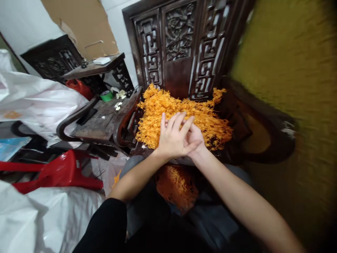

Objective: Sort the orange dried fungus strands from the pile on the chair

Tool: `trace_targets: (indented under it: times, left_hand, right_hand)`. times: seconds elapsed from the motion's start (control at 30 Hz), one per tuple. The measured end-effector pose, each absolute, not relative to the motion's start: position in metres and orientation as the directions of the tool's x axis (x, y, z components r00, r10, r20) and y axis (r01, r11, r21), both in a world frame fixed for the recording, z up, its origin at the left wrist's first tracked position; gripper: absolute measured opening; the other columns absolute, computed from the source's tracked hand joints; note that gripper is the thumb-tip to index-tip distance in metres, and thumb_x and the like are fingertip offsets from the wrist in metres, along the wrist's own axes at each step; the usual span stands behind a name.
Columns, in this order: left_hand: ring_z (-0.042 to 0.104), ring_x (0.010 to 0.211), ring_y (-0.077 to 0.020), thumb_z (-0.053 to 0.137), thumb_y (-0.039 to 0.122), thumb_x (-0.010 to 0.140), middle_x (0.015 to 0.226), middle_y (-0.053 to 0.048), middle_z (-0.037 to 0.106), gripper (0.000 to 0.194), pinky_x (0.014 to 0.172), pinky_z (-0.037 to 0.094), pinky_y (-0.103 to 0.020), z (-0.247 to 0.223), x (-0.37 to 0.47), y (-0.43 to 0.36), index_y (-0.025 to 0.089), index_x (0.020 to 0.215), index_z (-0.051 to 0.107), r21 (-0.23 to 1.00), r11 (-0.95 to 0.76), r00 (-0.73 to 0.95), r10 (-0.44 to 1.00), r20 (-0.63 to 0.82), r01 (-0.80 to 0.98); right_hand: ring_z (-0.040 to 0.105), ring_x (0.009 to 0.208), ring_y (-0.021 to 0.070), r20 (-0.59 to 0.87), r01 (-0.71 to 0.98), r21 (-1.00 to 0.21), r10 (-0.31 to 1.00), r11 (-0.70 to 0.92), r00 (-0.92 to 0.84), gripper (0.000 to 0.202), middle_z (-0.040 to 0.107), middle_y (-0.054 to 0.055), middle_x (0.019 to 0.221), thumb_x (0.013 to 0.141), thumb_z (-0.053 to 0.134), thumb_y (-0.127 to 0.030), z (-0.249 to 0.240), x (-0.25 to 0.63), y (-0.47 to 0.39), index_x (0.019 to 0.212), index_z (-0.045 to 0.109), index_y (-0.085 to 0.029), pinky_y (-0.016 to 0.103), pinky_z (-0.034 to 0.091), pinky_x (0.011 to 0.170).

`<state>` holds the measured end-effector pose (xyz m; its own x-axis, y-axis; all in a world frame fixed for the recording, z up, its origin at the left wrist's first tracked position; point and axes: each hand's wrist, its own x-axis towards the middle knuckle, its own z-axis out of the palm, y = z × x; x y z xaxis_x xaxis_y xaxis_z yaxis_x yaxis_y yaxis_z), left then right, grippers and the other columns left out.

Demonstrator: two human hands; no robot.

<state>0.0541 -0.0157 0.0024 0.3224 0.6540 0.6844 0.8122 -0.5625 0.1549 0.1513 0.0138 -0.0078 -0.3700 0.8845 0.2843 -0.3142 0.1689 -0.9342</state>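
My left hand (172, 137) lies across my right hand (196, 137), palms facing, with its fingers stretched and spread. Part of my right hand is hidden behind the left; its visible part looks flat and opened out. I see nothing held between them. Just beyond and beneath both hands is a large heap of bright orange, frilly strands (158, 105), like small artificial flowers, on the seat of a dark carved wooden chair (177, 79). Between my legs, below the wrists, sits an orange bag or container (168, 186) with more orange bits in it.
To the left, a second wooden chair (97, 121) bears a green tape roll (106, 96) and small white flowers (118, 105). A red plastic stool (63, 172) lies tipped over near large white sacks (63, 214). Cardboard (81, 24) leans behind a small table (92, 68); a yellowish surface (292, 70) fills the right.
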Motion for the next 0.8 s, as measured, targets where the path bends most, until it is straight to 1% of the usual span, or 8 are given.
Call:
trace_targets:
  times: [0.13, 0.27, 0.33, 0.4, 0.57, 0.67, 0.73, 0.8]
  left_hand:
    - [0.061, 0.119, -0.0280, 0.057, 0.053, 0.093, 0.115, -0.011, 0.071, 0.038, 0.121, 0.027, -0.062, -0.005, 0.034, 0.000, 0.023, 0.109, 0.073, 0.313, -0.553, 0.211, 0.688, 0.695, 0.772]
    - [0.062, 0.088, -0.0220, 0.059, 0.048, 0.094, 0.082, -0.008, 0.066, 0.033, 0.093, 0.051, -0.046, 0.002, 0.012, -0.003, 0.022, 0.076, 0.069, 0.376, -0.569, 0.228, 0.724, 0.651, 0.732]
    - [0.060, 0.080, -0.0194, 0.057, 0.048, 0.096, 0.076, -0.006, 0.063, 0.037, 0.084, 0.051, -0.040, 0.008, -0.004, -0.016, 0.021, 0.071, 0.065, 0.393, -0.544, 0.181, 0.726, 0.664, 0.741]
    - [0.058, 0.075, -0.0171, 0.055, 0.049, 0.097, 0.072, -0.005, 0.060, 0.040, 0.082, 0.050, -0.036, 0.013, -0.029, -0.036, 0.021, 0.070, 0.063, 0.445, -0.463, 0.020, 0.710, 0.704, 0.767]
    - [0.046, 0.061, -0.0118, 0.064, 0.050, 0.091, 0.062, 0.001, 0.052, 0.041, 0.065, 0.042, -0.025, -0.007, -0.123, -0.109, 0.019, 0.065, 0.060, 0.589, -0.009, -0.497, 0.525, 0.691, 0.808]
    - [0.042, 0.062, -0.0101, 0.072, 0.044, 0.086, 0.060, 0.003, 0.049, 0.035, 0.064, 0.038, -0.022, -0.049, -0.171, -0.146, 0.017, 0.066, 0.062, 0.755, 0.296, -0.767, 0.506, 0.396, 0.585]
    - [0.041, 0.065, -0.0098, 0.072, 0.040, 0.085, 0.059, 0.004, 0.046, 0.039, 0.062, 0.035, -0.019, -0.083, -0.188, -0.163, 0.016, 0.060, 0.056, 0.871, 0.465, -0.938, 0.347, -0.014, 0.159]
    - [0.043, 0.064, -0.0109, 0.067, 0.043, 0.088, 0.058, 0.003, 0.045, 0.042, 0.060, 0.035, -0.020, -0.115, -0.195, -0.174, 0.016, 0.060, 0.052, 0.861, 0.508, -0.949, 0.254, -0.188, -0.034]
  right_hand:
    - [0.068, 0.106, 0.0262, 0.220, -0.445, -0.893, 0.800, -0.065, -0.558, 0.075, 0.073, 0.010, 0.106, 0.091, 0.023, -0.081, -0.005, 0.157, 0.002, 0.117, 0.067, -0.026, 0.046, 0.058, 0.088]
    - [0.064, 0.117, 0.0246, 0.194, -0.395, -0.906, 0.680, -0.152, -0.707, 0.084, 0.073, 0.012, 0.106, 0.089, 0.018, -0.085, 0.000, 0.160, -0.010, 0.110, 0.070, -0.023, 0.044, 0.054, 0.096]
    - [0.063, 0.121, 0.0260, 0.125, -0.346, -0.907, 0.630, -0.241, -0.767, 0.084, 0.074, 0.013, 0.106, 0.087, 0.022, -0.088, 0.002, 0.159, -0.018, 0.107, 0.072, -0.022, 0.045, 0.053, 0.097]
    - [0.062, 0.123, 0.0284, 0.062, -0.295, -0.905, 0.591, -0.306, -0.804, 0.084, 0.074, 0.014, 0.110, 0.084, 0.029, -0.089, 0.005, 0.160, -0.024, 0.112, 0.071, -0.022, 0.049, 0.053, 0.097]
    - [0.062, 0.123, 0.0354, -0.025, -0.255, -0.896, 0.615, -0.363, -0.788, 0.084, 0.073, 0.014, 0.116, 0.076, 0.046, -0.092, 0.014, 0.166, -0.025, 0.121, 0.069, -0.025, 0.059, 0.053, 0.092]
    - [0.063, 0.124, 0.0355, -0.043, -0.250, -0.893, 0.624, -0.374, -0.781, 0.083, 0.073, 0.012, 0.120, 0.074, 0.046, -0.093, 0.020, 0.169, -0.022, 0.120, 0.071, -0.028, 0.059, 0.055, 0.090]
    - [0.064, 0.123, 0.0346, -0.046, -0.227, -0.912, 0.635, -0.342, -0.771, 0.085, 0.073, 0.011, 0.122, 0.075, 0.041, -0.095, 0.022, 0.169, -0.022, 0.119, 0.072, -0.030, 0.057, 0.056, 0.089]
    - [0.066, 0.120, 0.0338, -0.039, -0.198, -0.949, 0.716, -0.245, -0.697, 0.086, 0.074, 0.010, 0.120, 0.075, 0.037, -0.097, 0.020, 0.168, -0.021, 0.114, 0.074, -0.030, 0.056, 0.057, 0.085]
